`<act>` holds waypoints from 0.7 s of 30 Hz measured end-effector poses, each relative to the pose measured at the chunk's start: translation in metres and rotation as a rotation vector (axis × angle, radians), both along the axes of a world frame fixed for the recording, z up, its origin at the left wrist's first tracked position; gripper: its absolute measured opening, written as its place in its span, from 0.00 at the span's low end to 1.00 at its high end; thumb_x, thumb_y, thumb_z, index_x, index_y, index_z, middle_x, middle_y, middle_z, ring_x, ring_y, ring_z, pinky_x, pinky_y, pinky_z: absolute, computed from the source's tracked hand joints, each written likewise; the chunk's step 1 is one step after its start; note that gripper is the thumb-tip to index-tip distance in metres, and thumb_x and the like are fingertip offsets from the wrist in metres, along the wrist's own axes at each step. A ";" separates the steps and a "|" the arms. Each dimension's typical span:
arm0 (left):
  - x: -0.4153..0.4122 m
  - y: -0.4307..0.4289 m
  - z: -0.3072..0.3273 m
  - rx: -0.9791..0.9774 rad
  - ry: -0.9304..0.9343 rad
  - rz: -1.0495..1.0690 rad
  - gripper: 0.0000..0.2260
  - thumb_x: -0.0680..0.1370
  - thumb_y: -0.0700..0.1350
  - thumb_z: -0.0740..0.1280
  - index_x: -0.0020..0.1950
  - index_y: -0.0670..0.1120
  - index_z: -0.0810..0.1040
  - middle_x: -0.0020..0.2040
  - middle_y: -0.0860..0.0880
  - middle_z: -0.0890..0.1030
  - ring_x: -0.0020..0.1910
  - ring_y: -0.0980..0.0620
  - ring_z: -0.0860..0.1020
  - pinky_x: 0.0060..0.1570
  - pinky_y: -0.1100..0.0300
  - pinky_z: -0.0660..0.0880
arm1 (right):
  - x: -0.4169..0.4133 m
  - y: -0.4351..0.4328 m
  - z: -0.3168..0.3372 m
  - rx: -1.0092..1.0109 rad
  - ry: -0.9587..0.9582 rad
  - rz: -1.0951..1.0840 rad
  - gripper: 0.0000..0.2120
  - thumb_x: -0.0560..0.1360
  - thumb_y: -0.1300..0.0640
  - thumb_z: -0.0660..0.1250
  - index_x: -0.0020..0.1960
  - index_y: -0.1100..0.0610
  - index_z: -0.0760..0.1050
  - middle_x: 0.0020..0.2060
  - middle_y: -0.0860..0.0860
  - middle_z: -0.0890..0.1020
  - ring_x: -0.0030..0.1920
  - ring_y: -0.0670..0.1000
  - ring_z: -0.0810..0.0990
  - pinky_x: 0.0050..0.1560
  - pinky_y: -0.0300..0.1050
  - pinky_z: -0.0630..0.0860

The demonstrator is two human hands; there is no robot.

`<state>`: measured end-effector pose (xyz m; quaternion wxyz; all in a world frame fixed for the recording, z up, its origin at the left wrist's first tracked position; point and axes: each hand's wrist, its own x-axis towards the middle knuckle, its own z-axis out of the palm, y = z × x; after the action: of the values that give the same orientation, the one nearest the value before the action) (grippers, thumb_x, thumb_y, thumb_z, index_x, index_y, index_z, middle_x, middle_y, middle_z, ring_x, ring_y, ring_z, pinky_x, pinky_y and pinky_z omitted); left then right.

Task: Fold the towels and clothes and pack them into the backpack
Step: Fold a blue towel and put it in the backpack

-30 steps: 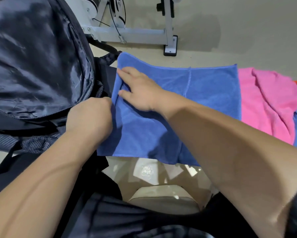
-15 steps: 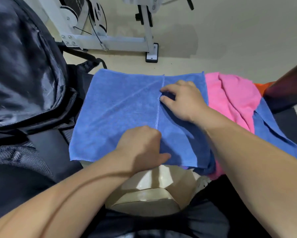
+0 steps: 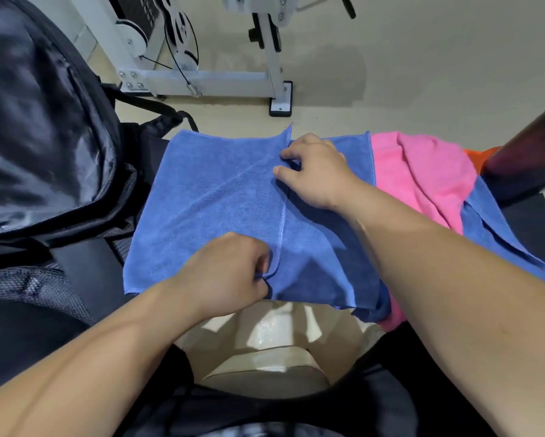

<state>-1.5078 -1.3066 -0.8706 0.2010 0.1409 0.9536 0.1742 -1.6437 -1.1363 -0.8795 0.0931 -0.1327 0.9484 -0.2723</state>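
A blue towel (image 3: pixel 214 203) lies spread in front of me, its left part folded over so that a stitched edge runs down the middle. My left hand (image 3: pixel 230 272) pinches the near end of that edge. My right hand (image 3: pixel 315 171) pinches the same edge near its far end. A black backpack (image 3: pixel 44 137) stands open at the left, its shiny lining showing. A pink towel (image 3: pixel 422 178) lies bunched to the right, partly under the blue one.
A second blue cloth (image 3: pixel 498 244) and a bit of orange cloth (image 3: pixel 482 154) lie at the far right. A white metal machine frame (image 3: pixel 201 80) stands on the beige floor behind. A dark post (image 3: pixel 529 159) rises at the right edge.
Both hands carried the towel's left edge rightward, folding it over to the middle. The view shifted, so the backpack and towel now sit further left.
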 end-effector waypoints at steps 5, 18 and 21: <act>-0.005 0.005 0.038 0.193 0.012 0.032 0.07 0.68 0.44 0.71 0.34 0.52 0.74 0.31 0.58 0.77 0.33 0.58 0.74 0.31 0.66 0.66 | 0.002 0.010 0.027 -0.272 0.012 -0.032 0.16 0.80 0.52 0.67 0.65 0.57 0.79 0.61 0.51 0.74 0.51 0.48 0.78 0.63 0.41 0.71; -0.005 0.106 0.024 0.424 -0.106 -0.144 0.03 0.71 0.40 0.69 0.39 0.46 0.78 0.33 0.53 0.76 0.36 0.56 0.74 0.35 0.69 0.68 | 0.009 0.098 0.038 -0.132 0.113 -0.231 0.17 0.69 0.60 0.74 0.58 0.56 0.82 0.56 0.53 0.79 0.44 0.49 0.80 0.51 0.37 0.73; -0.004 0.124 0.008 0.408 -0.120 -0.109 0.08 0.73 0.41 0.70 0.37 0.51 0.73 0.35 0.57 0.74 0.36 0.57 0.72 0.39 0.64 0.67 | 0.012 0.107 0.032 -0.058 0.124 -0.210 0.17 0.69 0.61 0.73 0.58 0.59 0.82 0.57 0.54 0.76 0.43 0.49 0.76 0.49 0.35 0.71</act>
<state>-1.5117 -1.1824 -0.8621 0.2338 0.2195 0.8759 0.3604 -1.6317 -1.0296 -0.8471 0.0015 -0.0516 0.9529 -0.2990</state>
